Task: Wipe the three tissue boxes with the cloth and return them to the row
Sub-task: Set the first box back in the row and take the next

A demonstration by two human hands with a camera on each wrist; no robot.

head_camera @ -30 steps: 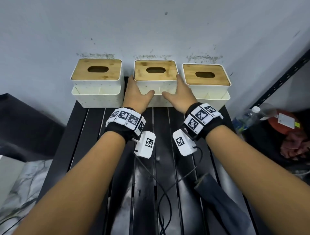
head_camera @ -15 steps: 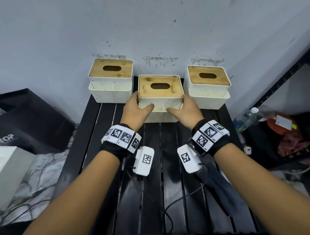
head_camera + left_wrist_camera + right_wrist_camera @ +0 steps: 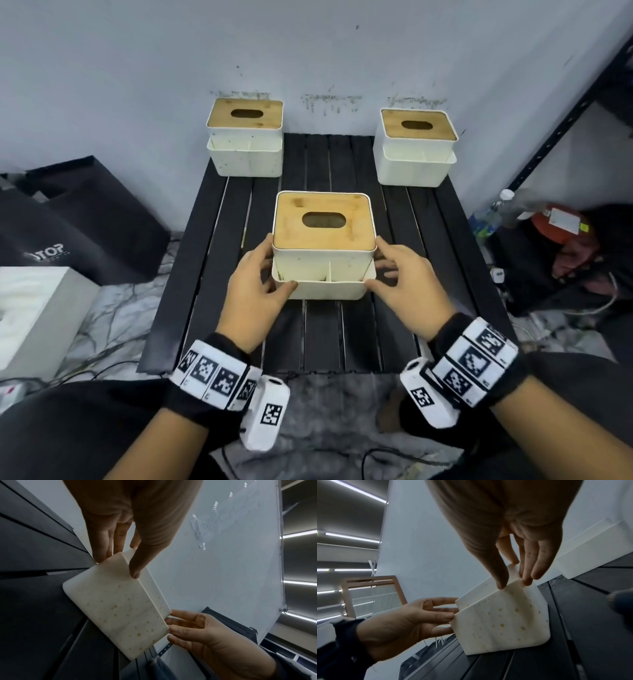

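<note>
Three white tissue boxes with wooden lids stand on a black slatted table. The left box and right box stay against the wall. The middle box sits forward at the table's centre, its stained front facing me. My left hand grips its left front corner, thumb on the front rim. My right hand pinches the right front corner the same way. A dark cloth lies near the table's front right, hidden in the head view.
A black bag and a white block sit on the floor at left. At right are a plastic bottle, a red object, cables and a black rack post. The wall stands directly behind the row.
Both hands have drawn the middle box out of the row toward me, to the table's centre. The other two boxes have not moved.
</note>
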